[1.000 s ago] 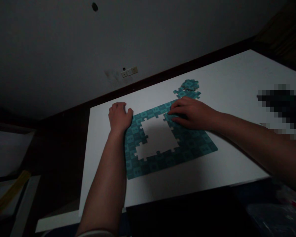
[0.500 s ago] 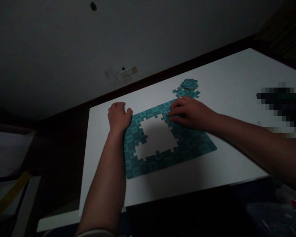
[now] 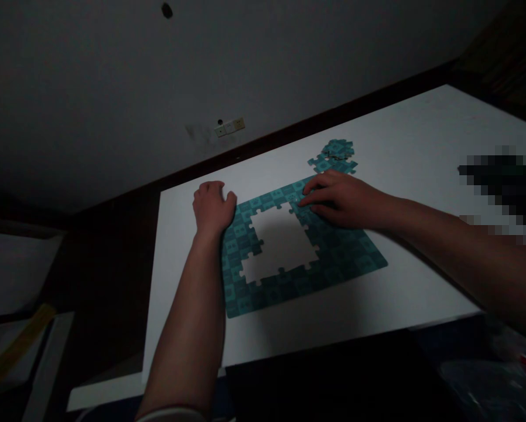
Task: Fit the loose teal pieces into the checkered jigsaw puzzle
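A teal jigsaw puzzle (image 3: 272, 298) with a checkered pattern lies flat on the white table. Its border is joined up around an irregular gap through which the tabletop shows. My left hand (image 3: 212, 205) rests at the puzzle's far left corner, thumb apart from the fingers, holding nothing. On the far side of the gap, right of its top, my right hand (image 3: 337, 199) touches the joined pieces with fingertips spread and nothing visible between them. Just beyond that hand sits a small heap of loose puzzle pieces (image 3: 338, 149), some piled on others.
The white table (image 3: 403, 146) runs off to the right, where a blurred-out dark patch (image 3: 504, 181) covers something. Behind the table stands a wall with sockets (image 3: 230, 127). A yellow strip (image 3: 19, 351) lies on a pale surface at lower left.
My right thumb has drawn back slightly from the puzzle's inner edge. My left hand stays in the same place, and the pieces look unchanged.
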Action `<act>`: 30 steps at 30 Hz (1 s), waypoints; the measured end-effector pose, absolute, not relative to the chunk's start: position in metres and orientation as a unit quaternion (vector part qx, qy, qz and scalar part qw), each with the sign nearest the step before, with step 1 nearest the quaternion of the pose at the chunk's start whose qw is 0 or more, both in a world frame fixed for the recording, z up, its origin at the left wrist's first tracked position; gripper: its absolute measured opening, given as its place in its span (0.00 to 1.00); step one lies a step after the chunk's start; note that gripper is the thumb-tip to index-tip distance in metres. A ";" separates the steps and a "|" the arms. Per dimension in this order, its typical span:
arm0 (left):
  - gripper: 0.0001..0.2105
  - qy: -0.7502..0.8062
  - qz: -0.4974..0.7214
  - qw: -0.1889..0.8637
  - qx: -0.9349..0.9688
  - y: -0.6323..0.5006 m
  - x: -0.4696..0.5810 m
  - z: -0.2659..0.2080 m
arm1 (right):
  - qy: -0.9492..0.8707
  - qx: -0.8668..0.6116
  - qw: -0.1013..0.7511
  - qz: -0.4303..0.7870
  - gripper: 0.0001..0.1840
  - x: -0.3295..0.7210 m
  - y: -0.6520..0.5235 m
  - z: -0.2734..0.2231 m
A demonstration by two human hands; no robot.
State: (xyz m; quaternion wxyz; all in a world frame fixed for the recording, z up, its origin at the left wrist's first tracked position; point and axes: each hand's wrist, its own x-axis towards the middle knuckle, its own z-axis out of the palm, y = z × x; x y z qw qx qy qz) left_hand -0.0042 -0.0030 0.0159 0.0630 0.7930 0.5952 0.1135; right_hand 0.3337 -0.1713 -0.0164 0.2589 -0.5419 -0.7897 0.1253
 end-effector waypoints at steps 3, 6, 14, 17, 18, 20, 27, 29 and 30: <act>0.18 0.598 0.116 0.062 0.790 -0.004 -0.004 0.017 | -0.784 -0.544 0.268 0.132 0.17 0.334 -0.172 -0.014; 0.18 0.601 0.116 0.065 0.788 -0.005 -0.003 0.019 | -0.775 -0.549 0.279 0.144 0.19 0.333 -0.173 -0.009; 0.18 0.599 0.112 0.063 0.791 -0.005 -0.003 0.018 | -0.766 -0.520 0.334 0.176 0.21 0.327 -0.177 -0.005; 0.17 0.594 0.111 0.062 0.794 -0.004 -0.004 0.017 | -0.761 -0.516 0.357 0.167 0.16 0.319 -0.179 -0.007; 0.17 0.594 0.109 0.061 0.795 -0.004 -0.004 0.017 | -0.754 -0.523 0.363 0.164 0.13 0.316 -0.179 -0.008; 0.18 0.596 0.102 0.058 0.795 -0.005 -0.003 0.018 | -0.739 -0.537 0.373 0.162 0.10 0.309 -0.180 -0.008; 0.18 0.593 0.104 0.064 0.796 -0.006 -0.003 0.017 | -0.755 -0.548 0.318 0.171 0.12 0.288 -0.176 -0.001; 0.18 0.594 0.108 0.063 0.794 -0.006 -0.003 0.017 | -0.759 -0.550 0.308 0.162 0.11 0.284 -0.175 -0.004; 0.18 0.594 0.110 0.062 0.794 -0.006 -0.003 0.017 | -0.761 -0.549 0.307 0.157 0.12 0.282 -0.175 -0.006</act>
